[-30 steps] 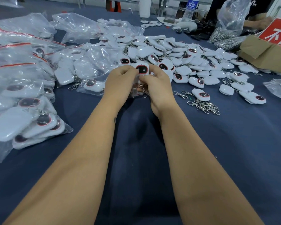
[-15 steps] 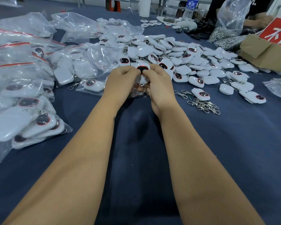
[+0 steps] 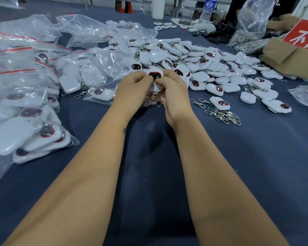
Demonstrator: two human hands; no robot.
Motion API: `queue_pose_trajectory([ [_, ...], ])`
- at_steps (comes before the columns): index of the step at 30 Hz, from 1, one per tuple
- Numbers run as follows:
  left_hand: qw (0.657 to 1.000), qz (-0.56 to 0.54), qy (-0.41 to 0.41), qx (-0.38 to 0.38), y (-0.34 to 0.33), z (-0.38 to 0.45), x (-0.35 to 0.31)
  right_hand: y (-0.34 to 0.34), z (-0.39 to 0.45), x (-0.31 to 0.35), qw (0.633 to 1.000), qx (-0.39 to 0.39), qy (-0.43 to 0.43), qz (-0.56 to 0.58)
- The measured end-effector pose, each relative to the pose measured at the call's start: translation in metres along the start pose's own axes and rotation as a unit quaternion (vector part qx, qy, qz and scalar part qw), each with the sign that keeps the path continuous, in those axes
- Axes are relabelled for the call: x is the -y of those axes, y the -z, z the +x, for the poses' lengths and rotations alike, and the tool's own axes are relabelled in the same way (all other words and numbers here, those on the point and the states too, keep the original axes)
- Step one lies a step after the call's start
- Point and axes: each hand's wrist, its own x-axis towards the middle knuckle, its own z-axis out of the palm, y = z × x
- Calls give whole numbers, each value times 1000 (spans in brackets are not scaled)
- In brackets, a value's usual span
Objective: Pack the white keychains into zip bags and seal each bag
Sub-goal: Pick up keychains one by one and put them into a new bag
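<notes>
A white keychain (image 3: pixel 155 76) with a dark, red-rimmed face stands upright between my two hands over the blue table. My left hand (image 3: pixel 132 91) pinches its left side and my right hand (image 3: pixel 174 91) pinches the right side with thumb across the front. Its metal clasp (image 3: pixel 158 100) hangs below my right fingers. A thin clear zip bag seems to wrap the keychain, but I cannot tell for sure. Behind lies a big heap of loose white keychains (image 3: pixel 199 63).
Filled, red-striped zip bags (image 3: pixel 25 110) pile up along the left. A bagged keychain (image 3: pixel 101 92) lies beside my left hand. Loose metal clasps (image 3: pixel 222 115) lie at the right. A cardboard box (image 3: pixel 290 54) and a bag of clasps (image 3: pixel 252 23) stand far right.
The keychain has slid lower between my hands, and my thumbs have closed in over its front. My arms have hardly moved.
</notes>
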Motion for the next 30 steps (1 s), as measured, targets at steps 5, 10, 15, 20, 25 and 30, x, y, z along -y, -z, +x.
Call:
queue_pose_trajectory([
  [5,999,28,-13,-24,0,-1,-2,-1,-1,1,1000,1,-5,-8],
  [10,1000,2,-1,-25,-1,-3,-5,-5,-2,0,998,-28,11,-47],
  [15,997,-2,-3,-81,4,5,0,-5,-5,4,993,-66,90,-31],
  [20,992,78,-49,-83,3,4,4,0,-4,10,988,-82,111,66],
  [25,994,83,-31,-70,3,6,4,-2,-3,9,990,-69,96,75],
  [30,991,82,-19,-100,6,6,6,-3,-5,3,963,-90,122,-224],
])
